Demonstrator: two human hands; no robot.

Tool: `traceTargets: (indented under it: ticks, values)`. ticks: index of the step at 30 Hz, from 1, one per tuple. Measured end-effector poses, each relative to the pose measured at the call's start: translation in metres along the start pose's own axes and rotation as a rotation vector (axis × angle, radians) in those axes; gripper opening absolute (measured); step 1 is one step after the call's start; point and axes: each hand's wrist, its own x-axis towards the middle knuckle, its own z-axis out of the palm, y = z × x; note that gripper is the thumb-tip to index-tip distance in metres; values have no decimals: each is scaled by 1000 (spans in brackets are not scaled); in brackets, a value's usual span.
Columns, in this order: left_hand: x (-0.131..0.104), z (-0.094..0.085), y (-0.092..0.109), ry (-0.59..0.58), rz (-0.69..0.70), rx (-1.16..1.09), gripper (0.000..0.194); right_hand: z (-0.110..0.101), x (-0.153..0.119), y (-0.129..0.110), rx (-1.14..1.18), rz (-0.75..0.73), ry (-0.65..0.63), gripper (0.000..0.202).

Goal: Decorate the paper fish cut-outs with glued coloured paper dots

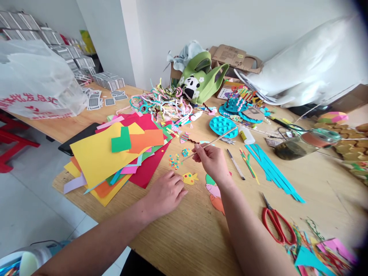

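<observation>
Stick slants through right hand, apparently fingertip-pinched.

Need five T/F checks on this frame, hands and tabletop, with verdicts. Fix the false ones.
1. The right hand holds a thin stick. True.
2. The left hand grips the red-handled scissors. False: the red-handled scissors lie on the table, right of the right forearm.
3. The yellow paper fish is beside the left hand. True.
4. The panda bag is bright red. False: the panda bag is green.
5. The blue strips lie to the right of the pen. True.
</observation>
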Motion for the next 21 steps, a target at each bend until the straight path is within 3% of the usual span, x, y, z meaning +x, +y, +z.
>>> traceTargets:
  ticks: [5, 13, 21]
  values:
    - [-1, 1, -1, 20, 15, -10, 9, -8, -11, -4, 13, 53, 39, 56]
    - [0, -1, 1, 5, 3, -1, 9, -16, -41, 5, 101, 146, 210, 56]
    - [1, -3, 1, 22, 15, 3, 8, -7, -49, 21, 82, 184, 189, 57]
